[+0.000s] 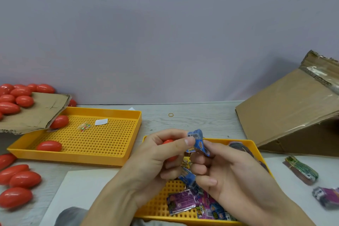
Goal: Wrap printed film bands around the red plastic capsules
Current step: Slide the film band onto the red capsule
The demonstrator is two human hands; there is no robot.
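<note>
The left hand [161, 154] grips a red capsule [168, 142] steady while the right hand [218, 167] pinches a blue film band [199, 143] open at its tip, seemingly to slide it on.

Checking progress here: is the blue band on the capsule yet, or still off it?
Still off. The band is pinched between both hands beside the capsule, which the left hand grips bare.

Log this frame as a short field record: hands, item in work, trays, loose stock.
left hand: grips a red capsule
right hand: pinches a blue film band at the capsule's end
near tray: yellow, holds printed bands
far tray: yellow, two red capsules inside
loose capsules: on the table at left
cardboard box: far right
</note>
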